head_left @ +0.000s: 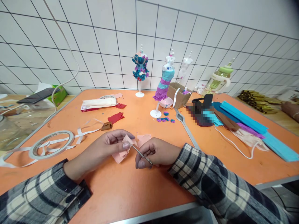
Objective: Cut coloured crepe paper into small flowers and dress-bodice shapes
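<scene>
My left hand [115, 143] pinches a folded piece of peach crepe paper [121, 156] between thumb and fingers, just above the table. In my right hand [154, 152] is a pair of small metal scissors [139, 151], its thin tip at the paper beside my left thumb. Fingers partly cover the handles, and I cannot make out how far apart the blades are. Behind the hands lies another peach paper piece [143, 139]. Past it stands a mini dress form [165, 81] wrapped in blue and purple paper, with several small blue-purple paper bits [165, 119] by its base.
A tape roll [52, 144] with loose white strips lies left, near red paper scraps [116, 117] and a flat box [99, 104]. Right are a grey strap [184, 124], a black phone holder [206, 104] and folded colored paper [245, 119]. Another decorated form [140, 68] stands behind.
</scene>
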`<state>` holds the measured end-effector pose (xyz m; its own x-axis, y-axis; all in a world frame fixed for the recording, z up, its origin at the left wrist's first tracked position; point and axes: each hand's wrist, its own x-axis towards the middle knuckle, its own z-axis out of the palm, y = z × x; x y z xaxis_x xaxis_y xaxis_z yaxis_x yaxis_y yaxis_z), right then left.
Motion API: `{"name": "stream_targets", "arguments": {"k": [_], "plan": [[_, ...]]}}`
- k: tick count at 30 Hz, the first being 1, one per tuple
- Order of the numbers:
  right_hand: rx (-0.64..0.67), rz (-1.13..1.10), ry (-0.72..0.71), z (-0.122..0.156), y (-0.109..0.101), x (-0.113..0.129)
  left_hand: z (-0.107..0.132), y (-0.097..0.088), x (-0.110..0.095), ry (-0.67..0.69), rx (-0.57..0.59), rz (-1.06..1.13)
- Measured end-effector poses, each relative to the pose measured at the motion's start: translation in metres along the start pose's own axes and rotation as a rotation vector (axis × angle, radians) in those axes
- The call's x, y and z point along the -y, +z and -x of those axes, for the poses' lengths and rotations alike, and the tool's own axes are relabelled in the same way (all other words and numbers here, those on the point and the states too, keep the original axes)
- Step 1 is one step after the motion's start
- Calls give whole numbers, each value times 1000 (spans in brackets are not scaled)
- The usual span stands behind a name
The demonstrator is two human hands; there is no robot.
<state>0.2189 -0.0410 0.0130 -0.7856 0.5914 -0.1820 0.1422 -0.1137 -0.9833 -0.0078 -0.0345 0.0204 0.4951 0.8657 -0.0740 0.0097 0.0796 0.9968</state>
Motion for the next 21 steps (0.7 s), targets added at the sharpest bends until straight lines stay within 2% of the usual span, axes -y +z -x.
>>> {"name": "stream_targets", "arguments": {"k": [7,9,13,16,19,21], "plan": [[26,15,58,2,-4,-4,-1,-4,1,13,78,-131],[40,-3,55,3,-4,-6,-1,-4,0,61,52,-191],[71,-23,43,2,-4,-6,1,0,-3,109,-71,-272],[85,-21,26,2,-4,-5,3,1,-3,94,1,-243],[102,-33,0,2,-4,-4,3,1,0,27,109,-107],[109,-51,3,3,-4,-3,3,0,2,-12,133,-31]]}}
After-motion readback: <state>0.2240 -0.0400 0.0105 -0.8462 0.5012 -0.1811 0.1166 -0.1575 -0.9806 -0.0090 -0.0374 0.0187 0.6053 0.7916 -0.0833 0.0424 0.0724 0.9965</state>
